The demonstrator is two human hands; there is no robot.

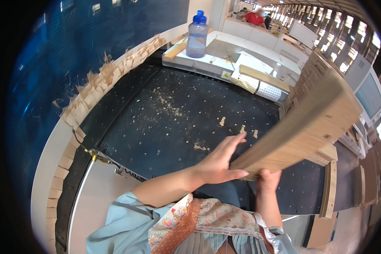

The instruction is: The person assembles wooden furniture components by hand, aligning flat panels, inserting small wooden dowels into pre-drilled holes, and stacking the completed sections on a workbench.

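Observation:
A thick wooden board [300, 131] slants up from my hands toward the far right, slightly smeared by motion. Its near end is gripped from below by my right hand [267, 180], whose fingers are partly hidden behind the wood. My left hand [218, 163] is held flat at the board's left side, fingers stretched out and thumb pointing across its near end. Whether the left palm touches the wood I cannot tell. Under both hands lies a black tabletop [178, 122] dotted with small holes and sprinkled with sawdust and wood chips.
Behind the board rises a wood stack [307, 78]. A blue-capped bottle [197, 36] and papers [258, 63] occupy the white far ledge. Splintered wood edging [110, 70] borders a blue panel [80, 42] at left. A monitor [370, 93] stands right; a person in red [255, 18] is far off.

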